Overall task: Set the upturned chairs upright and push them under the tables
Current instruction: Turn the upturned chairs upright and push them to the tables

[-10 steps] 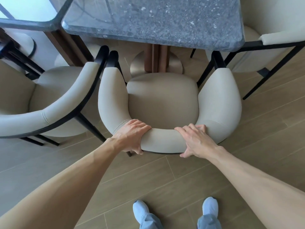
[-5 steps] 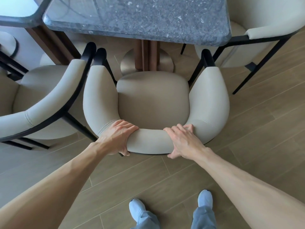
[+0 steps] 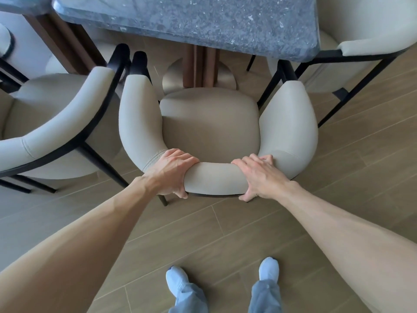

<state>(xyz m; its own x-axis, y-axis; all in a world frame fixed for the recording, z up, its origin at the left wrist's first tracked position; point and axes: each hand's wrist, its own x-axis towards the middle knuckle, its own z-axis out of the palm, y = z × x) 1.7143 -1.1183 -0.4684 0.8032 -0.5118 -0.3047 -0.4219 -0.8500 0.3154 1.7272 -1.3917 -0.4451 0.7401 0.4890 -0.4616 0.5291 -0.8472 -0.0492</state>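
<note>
Three beige chairs show around the dark speckled table (image 3: pixel 203 23), which fills the top of the frame. At the left edge, the left chair (image 3: pixel 56 129) stands upright on its black legs, its curved back arm just beside the middle one. In the centre, the middle chair (image 3: pixel 209 125) stands upright on the wood-plank floor (image 3: pixel 338 177), facing the table, the front of its seat meeting the round metal base of the table pedestal (image 3: pixel 198 71) from this angle. The left hand (image 3: pixel 171 172) grasps the padded back rail left of centre, fingers curled over the top and thumb underneath. The right hand (image 3: pixel 259 177) grasps the same rail right of centre, fingers over the top, thumb at the lower edge. At the upper right, the right chair (image 3: pixel 372 41) stands partly under the table corner. Two feet in pale socks (image 3: pixel 178 279) stand at the bottom of the frame. Compared with half a second ago, both hands keep the same grip on the rail, and the table edge reaches lower toward the seat, covering more of the pedestal.
</note>
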